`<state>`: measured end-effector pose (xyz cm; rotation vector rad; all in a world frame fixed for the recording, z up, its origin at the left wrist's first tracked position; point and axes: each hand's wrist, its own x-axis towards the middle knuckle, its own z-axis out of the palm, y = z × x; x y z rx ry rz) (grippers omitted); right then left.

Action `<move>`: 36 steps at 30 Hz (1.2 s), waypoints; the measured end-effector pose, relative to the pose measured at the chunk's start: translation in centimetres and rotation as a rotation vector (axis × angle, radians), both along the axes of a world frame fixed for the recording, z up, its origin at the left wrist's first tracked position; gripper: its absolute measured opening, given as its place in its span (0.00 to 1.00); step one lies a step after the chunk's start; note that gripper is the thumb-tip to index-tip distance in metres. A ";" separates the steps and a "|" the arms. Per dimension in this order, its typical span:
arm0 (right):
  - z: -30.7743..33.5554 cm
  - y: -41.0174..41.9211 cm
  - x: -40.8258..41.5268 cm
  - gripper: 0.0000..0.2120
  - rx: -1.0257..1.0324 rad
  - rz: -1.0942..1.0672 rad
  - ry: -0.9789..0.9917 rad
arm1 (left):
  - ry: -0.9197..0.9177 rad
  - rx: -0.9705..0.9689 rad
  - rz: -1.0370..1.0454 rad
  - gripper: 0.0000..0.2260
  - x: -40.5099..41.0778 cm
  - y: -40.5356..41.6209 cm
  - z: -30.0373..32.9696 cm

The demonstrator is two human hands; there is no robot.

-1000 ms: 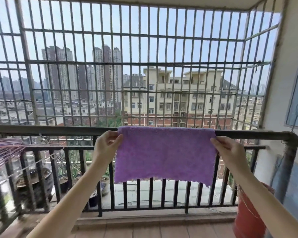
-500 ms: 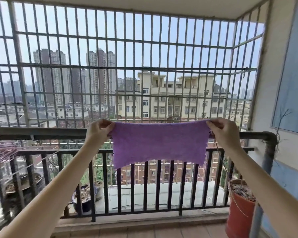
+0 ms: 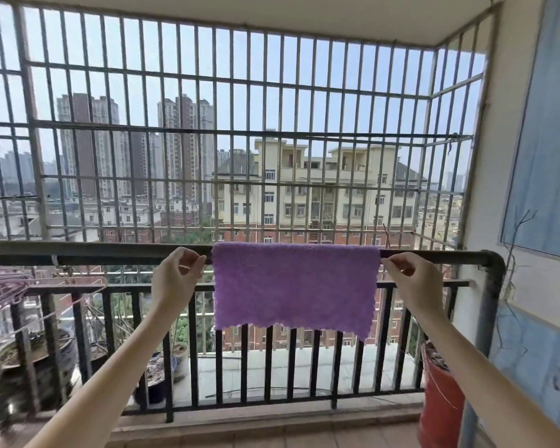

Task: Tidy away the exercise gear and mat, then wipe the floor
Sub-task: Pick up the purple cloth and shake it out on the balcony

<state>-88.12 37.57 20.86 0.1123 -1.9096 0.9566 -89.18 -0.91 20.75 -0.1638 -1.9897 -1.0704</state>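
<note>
— While the purple cloth (image 3: 296, 286) is hanging over the balcony railing (image 3: 110, 252), I'm guessing you're nearly finished?

— I'm judging so. It's draping over the top bar, front flap hanging flat with the scalloped hem well down the balusters. No exercise gear, no mat and hardly any floor are showing from here, so I'm not able to confirm those steps; I'm only reading the hung cloth as a sign the wiping is behind me.

— What are your hands doing?

— I'm holding my left hand (image 3: 175, 279) just beside the cloth's left edge, thumb and forefinger curled toward each other. Whether they're actually nipping the corner or only the air next to it, I'm not able to tell. My right hand (image 3: 413, 279) is pinching the right edge just below the bar, the other fingers curling loosely.

— Anything differing from a moment ago?

— Half a second back I was holding the cloth up, stretched between both hands at the height of the bar, gripping both top corners. Now it's lying over the bar and carrying its own weight, and my hands are sitting lower and wider, at its sides.

— And around you?

— Pink hangers (image 3: 10, 286) are lying at the left, flowerpots (image 3: 162, 376) are standing beyond the bars, and a red bucket (image 3: 440, 402) is sitting at the right.
</note>
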 end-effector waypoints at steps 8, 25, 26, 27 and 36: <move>-5.4 -1.7 -1.7 0.44 -0.176 0.407 -0.471 | -0.464 0.161 -0.452 0.56 -0.9 1.0 -4.4; -7.6 -0.3 -0.9 0.07 -0.421 0.428 -0.363 | -0.554 0.387 -0.463 0.02 -1.4 0.5 -6.8; -7.8 -0.5 -0.8 0.06 -0.427 0.425 -0.353 | -0.559 0.410 -0.463 0.02 -1.5 0.6 -7.0; -7.8 -0.6 -0.8 0.05 -0.435 0.433 -0.346 | -0.561 0.435 -0.467 0.02 -1.5 0.7 -7.1; -9.9 -1.5 1.8 0.36 -0.369 0.331 -0.448 | -0.566 0.537 -0.472 0.10 1.0 -0.8 -9.4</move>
